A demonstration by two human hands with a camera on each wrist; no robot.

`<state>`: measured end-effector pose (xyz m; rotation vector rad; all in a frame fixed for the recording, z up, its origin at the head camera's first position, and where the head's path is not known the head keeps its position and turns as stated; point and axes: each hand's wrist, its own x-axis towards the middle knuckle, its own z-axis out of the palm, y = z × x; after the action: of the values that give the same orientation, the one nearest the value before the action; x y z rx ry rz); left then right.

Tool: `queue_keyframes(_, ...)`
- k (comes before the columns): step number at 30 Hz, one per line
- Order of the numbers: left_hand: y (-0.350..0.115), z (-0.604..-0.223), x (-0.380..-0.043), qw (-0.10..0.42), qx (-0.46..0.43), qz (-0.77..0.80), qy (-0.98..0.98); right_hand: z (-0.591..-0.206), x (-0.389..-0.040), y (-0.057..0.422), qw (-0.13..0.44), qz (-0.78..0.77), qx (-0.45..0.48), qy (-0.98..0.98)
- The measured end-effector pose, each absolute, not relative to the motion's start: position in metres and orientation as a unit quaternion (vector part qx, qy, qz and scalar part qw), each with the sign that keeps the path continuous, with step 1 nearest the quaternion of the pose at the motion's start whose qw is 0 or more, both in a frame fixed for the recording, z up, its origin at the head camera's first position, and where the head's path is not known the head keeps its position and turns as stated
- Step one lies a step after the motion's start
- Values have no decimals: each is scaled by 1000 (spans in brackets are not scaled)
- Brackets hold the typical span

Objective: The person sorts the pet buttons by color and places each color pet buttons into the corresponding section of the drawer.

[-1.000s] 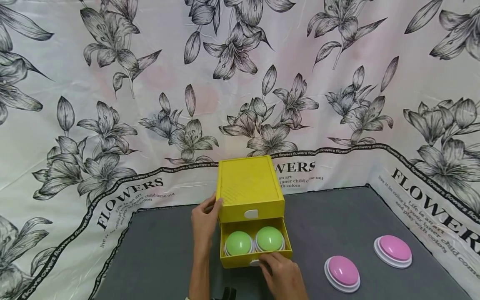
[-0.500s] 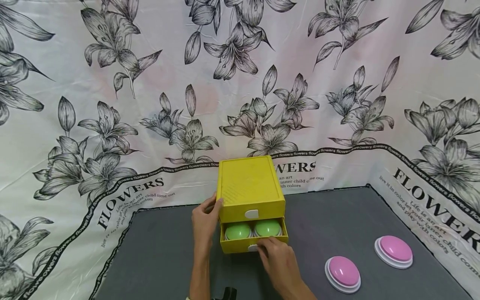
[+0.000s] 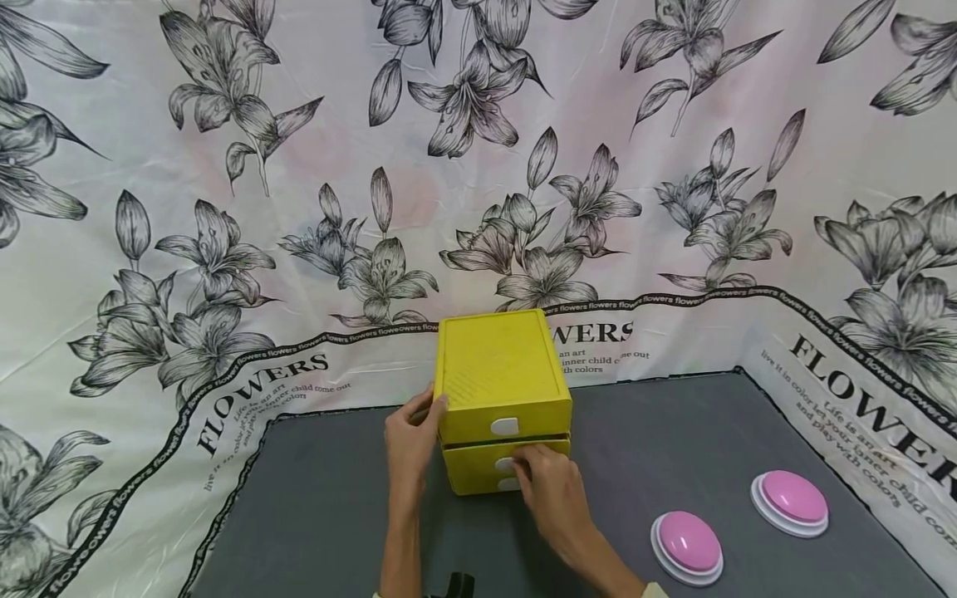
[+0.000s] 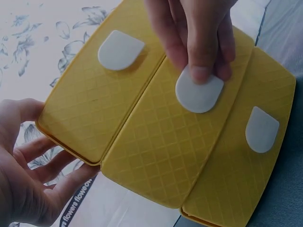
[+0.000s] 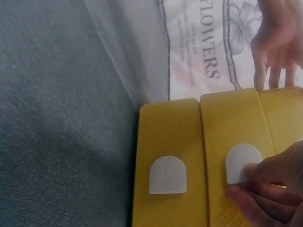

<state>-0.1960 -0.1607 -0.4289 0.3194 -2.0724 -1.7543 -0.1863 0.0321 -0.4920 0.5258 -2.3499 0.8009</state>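
A yellow drawer box (image 3: 501,365) with three stacked drawers and white tab handles stands at the back of the grey table. My right hand (image 3: 553,494) pinches the white handle (image 4: 201,94) of the middle drawer (image 4: 156,142) between thumb and fingers. That drawer is almost fully in, its front slightly proud of the top one. My left hand (image 3: 411,436) touches the box's left side near the top drawer, its fingers fairly straight in the left wrist view. The green domed buttons seen earlier are hidden inside.
Two pink domed buttons on white bases, a nearer one (image 3: 688,544) and a farther one (image 3: 790,501), lie on the grey tabletop (image 3: 321,507) to the right. A flower-printed cloth (image 3: 404,199) hangs right behind the box. A small black object (image 3: 459,585) shows at the bottom edge.
My right hand has pushed the middle drawer inward, away from me, and the two green domed buttons have gone out of sight. My left hand has stayed on the box's side.
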Motion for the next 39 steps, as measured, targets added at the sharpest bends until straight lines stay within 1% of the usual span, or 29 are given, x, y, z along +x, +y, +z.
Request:
queue_keyframes(8,-159,-427,-195,203,111,-631,-740,-493,-196,32,331,299,197,-873)
queue_keyframes(12,-160,-424,-196,205,110,-631,-740,-493,-198,31,329,313,192,-870)
queue_keyframes(14,-161,-423,-196,204,111,-632,-740,-494,-198,31,316,326,183,-872)
queue_keyframes(16,-161,-424,-196,201,112,-632,-740,-497,-197,33,292,335,170,-880)
queue_keyframes(20,-162,-426,-195,199,115,-633,-739,-506,-195,37,223,334,150,-904)
queue_keyframes(24,-163,-427,-196,203,118,-633,-738,-516,-196,37,157,325,162,-919)
queue_keyframes(27,-162,-428,-197,204,117,-632,-738,-522,-197,34,125,312,177,-925)
queue_keyframes(30,-162,-429,-196,203,113,-632,-739,-526,-198,32,120,300,182,-929)
queue_keyframes(35,-161,-429,-196,202,113,-635,-737,-528,-200,31,142,297,178,-927)
queue_keyframes(39,-161,-429,-196,201,112,-636,-737,-528,-201,32,145,294,175,-929)
